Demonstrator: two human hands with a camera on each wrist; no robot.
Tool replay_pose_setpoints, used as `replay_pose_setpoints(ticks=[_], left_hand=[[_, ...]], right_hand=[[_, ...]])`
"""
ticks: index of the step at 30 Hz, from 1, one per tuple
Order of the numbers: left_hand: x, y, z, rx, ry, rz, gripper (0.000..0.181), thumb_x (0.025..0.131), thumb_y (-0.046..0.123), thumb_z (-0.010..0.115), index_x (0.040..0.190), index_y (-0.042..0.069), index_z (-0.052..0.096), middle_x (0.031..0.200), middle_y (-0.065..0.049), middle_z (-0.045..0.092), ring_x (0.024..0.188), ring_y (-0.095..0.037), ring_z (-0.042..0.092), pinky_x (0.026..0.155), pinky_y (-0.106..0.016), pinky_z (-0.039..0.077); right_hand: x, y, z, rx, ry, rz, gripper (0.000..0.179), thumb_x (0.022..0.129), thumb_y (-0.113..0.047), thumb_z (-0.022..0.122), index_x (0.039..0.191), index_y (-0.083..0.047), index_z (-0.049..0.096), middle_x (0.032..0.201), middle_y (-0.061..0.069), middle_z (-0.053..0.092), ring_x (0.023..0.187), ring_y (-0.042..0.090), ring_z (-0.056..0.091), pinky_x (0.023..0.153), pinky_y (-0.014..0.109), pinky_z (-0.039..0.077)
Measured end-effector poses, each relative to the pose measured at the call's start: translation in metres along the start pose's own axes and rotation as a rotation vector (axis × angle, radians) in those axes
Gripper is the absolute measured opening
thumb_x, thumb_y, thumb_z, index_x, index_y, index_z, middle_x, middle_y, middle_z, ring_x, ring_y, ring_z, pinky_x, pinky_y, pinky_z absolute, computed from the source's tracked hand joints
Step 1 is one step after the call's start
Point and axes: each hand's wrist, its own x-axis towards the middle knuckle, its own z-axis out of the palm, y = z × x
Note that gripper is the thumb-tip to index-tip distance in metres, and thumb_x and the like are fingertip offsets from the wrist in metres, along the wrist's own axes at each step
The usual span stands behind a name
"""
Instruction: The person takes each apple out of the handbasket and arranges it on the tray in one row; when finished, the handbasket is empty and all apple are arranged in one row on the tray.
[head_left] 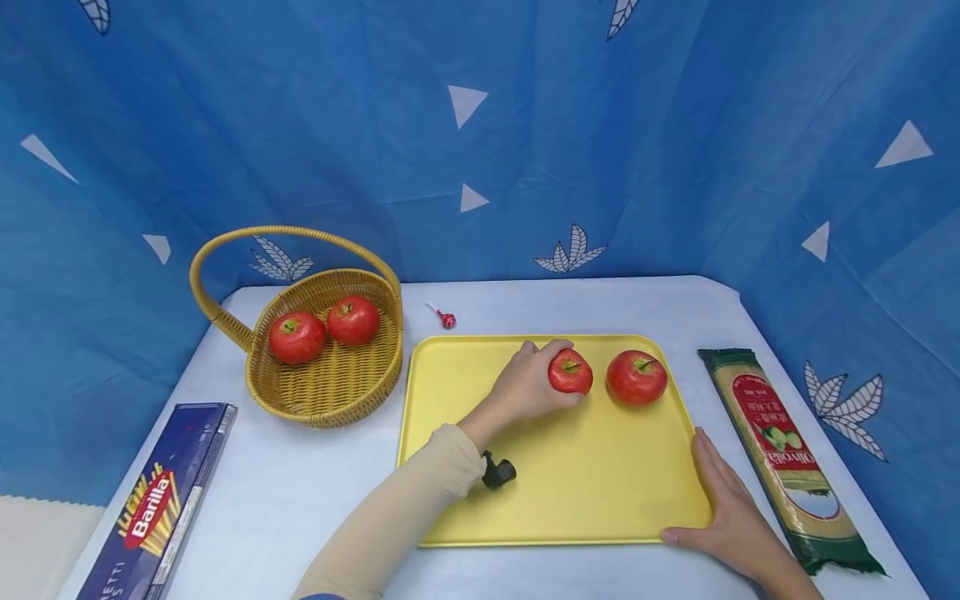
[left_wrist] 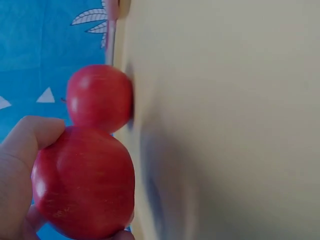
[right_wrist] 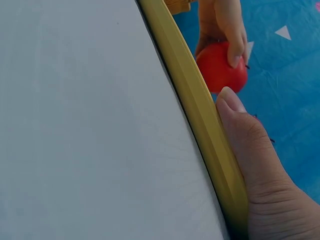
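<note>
My left hand [head_left: 534, 385] grips a red apple [head_left: 570, 372] over the back part of the yellow tray [head_left: 570, 492]. In the left wrist view, thumb and fingers lie around that apple [left_wrist: 85, 185], and its shadow falls on the tray. Just right of it, a second red apple [head_left: 637, 377] sits on the tray near the back right corner. My right hand [head_left: 731, 517] rests against the tray's front right corner, fingers extended along the right edge and thumb at the front edge. The right wrist view shows its thumb [right_wrist: 255, 145] lying along the yellow rim.
A wicker basket [head_left: 322, 417] with a tall handle holds two apples [head_left: 297, 337] at the back left. Behind the tray lies a red lollipop [head_left: 447, 320]. A blue Barilla spaghetti box [head_left: 157, 500] is at the left, a green-ended Olivoilà pasta pack [head_left: 783, 454] at the right. Blue cloth [head_left: 480, 142] hangs behind.
</note>
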Motion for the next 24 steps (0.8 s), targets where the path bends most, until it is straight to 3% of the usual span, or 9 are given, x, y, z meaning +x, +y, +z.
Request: replay_pose_setpoints(ticks=[9,17,24], left_hand=[[0.013,0.002,0.014,0.027,0.013,-0.051,0.077,0.075,0.044,0.081,0.142,0.029,0.049,0.117,-0.006,0.052,0.102,-0.019,0.051,0.070,-0.024,0.052],[0.013,0.000,0.019,-0.002,-0.014,-0.081,0.080,0.076,0.046,0.080,0.146,0.032,0.043,0.118,-0.005,0.053,0.107,-0.018,0.050,0.070,-0.024,0.053],[0.010,0.000,0.018,0.017,-0.029,-0.085,0.091,0.077,0.048,0.079,0.153,0.029,0.033,0.132,-0.008,0.052,0.117,-0.022,0.049,0.077,-0.028,0.055]], right_hand=[[0.001,-0.001,0.000,-0.002,-0.003,0.007,0.132,0.073,-0.043,0.085,0.158,-0.023,-0.014,0.167,0.010,-0.012,0.151,0.049,-0.005,0.109,0.078,0.004],[0.003,-0.005,-0.001,-0.025,-0.017,0.039,0.134,0.072,-0.046,0.085,0.157,-0.024,-0.016,0.167,0.011,-0.013,0.150,0.050,-0.003,0.106,0.080,0.010],[0.001,-0.005,-0.001,-0.019,-0.017,0.030,0.134,0.072,-0.045,0.085,0.157,-0.024,-0.016,0.167,0.012,-0.014,0.150,0.051,-0.004,0.108,0.079,0.007]])
